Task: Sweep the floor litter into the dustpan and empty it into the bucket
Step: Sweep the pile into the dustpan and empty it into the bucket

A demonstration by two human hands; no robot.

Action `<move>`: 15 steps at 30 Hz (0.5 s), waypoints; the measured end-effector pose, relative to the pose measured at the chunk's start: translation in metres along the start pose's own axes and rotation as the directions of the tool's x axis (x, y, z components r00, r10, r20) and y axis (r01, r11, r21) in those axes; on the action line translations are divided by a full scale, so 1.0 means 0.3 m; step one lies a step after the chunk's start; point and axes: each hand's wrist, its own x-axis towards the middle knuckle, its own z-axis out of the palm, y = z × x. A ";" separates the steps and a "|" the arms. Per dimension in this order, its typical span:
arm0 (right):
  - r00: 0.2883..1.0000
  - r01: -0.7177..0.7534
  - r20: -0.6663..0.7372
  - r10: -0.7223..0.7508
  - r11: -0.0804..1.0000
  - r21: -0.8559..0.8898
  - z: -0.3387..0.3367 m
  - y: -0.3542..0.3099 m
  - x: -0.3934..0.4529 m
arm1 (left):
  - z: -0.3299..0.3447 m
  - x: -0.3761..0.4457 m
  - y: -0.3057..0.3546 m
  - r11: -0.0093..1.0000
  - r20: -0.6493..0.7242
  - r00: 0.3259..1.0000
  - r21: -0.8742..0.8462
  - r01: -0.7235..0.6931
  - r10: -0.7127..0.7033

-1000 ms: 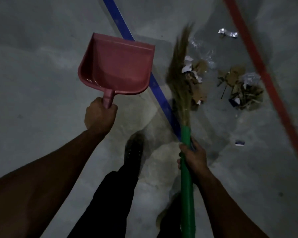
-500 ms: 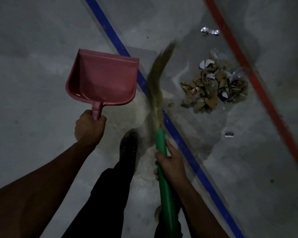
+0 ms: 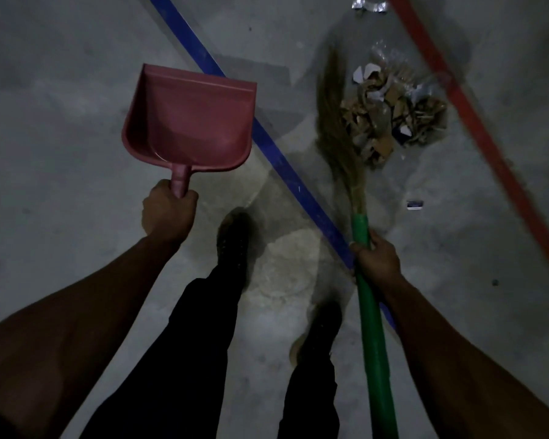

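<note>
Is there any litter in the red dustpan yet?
No, the dustpan held by the left hand looks bare inside; the litter pile lies on the floor.

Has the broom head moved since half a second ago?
Yes. The broom head has swung right, from over the blue floor line to the left edge of the litter pile.

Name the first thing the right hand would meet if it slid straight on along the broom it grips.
The right hand would probably meet the broom bristles first, then the litter pile beside them; depth is unclear.
</note>
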 end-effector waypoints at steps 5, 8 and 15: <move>0.991 0.134 0.007 -0.134 0.991 0.014 0.033 0.045 -0.140 | -0.004 -0.023 0.005 1.000 0.014 1.000 -0.003 -0.002 0.002; 0.986 0.128 0.110 -0.124 0.992 -0.024 0.104 0.100 -0.232 | -0.010 -0.041 0.016 1.000 0.019 1.000 0.008 -0.009 0.009; 0.959 0.137 0.279 -0.052 0.946 -0.294 0.045 0.243 -0.175 | 0.000 -0.118 0.026 0.998 0.016 0.999 0.041 -0.050 0.049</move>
